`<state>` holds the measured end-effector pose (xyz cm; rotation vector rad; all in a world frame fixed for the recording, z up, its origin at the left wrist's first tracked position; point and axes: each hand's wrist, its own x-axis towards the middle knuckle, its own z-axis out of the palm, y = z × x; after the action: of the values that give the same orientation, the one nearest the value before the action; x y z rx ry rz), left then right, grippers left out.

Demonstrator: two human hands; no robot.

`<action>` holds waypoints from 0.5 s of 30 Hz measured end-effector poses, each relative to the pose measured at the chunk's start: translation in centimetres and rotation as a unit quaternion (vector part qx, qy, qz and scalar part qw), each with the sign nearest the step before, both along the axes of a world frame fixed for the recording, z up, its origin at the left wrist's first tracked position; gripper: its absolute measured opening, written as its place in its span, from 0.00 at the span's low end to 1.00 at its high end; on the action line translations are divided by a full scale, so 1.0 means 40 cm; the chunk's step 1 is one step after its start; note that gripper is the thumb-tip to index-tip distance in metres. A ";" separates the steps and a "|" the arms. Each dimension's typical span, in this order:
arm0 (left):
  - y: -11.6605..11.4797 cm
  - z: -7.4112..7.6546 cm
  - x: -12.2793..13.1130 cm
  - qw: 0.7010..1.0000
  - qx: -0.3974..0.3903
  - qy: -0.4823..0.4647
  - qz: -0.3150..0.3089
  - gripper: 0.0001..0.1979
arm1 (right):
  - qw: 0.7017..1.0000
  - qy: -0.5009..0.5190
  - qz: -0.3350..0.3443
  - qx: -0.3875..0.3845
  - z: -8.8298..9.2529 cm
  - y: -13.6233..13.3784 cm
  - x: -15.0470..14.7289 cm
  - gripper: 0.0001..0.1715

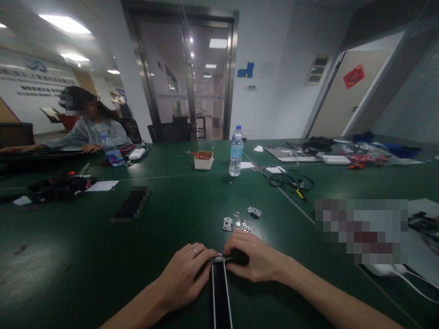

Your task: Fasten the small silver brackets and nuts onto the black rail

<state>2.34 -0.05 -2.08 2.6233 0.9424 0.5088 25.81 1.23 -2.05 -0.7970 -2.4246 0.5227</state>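
A long black bar with silver edges [220, 297] runs from the bottom of the view up to between my hands. The fingers of my left hand [187, 274] are closed on its far end from the left. From the right, my right hand [255, 257] grips a small black part [240, 257] against that same end. My fingers partly hide the part, so its kind cannot be made out. Just beyond lie a metal bracket with holes [227, 224], a second bracket [254, 212] and several loose washers or nuts [243, 222].
A phone-like dark slab [132, 204] lies to the left. Further back stand a small box [203, 161], water bottles [236, 157] and a coiled black cable [290, 179]. Tangled black gear [60, 186] sits far left, near a seated person [98, 130]. White cables [416, 283] trail at right.
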 end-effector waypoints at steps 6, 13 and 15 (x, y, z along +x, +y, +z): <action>0.004 -0.009 -0.006 1.000 -0.008 -0.005 -0.001 0.15 | 1.000 0.007 -0.006 0.019 0.007 0.011 0.017 0.09; -0.004 0.002 -0.004 1.000 0.003 0.002 0.003 0.14 | 0.998 -0.024 -0.004 0.052 -0.010 0.002 -0.017 0.04; -0.004 0.006 -0.004 1.000 0.001 0.004 0.004 0.14 | 0.997 -0.045 0.005 0.060 0.002 0.004 -0.010 0.05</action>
<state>2.19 -0.19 -1.86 2.6267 0.9551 0.5009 25.42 1.38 -1.97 -0.7730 -2.5158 0.3472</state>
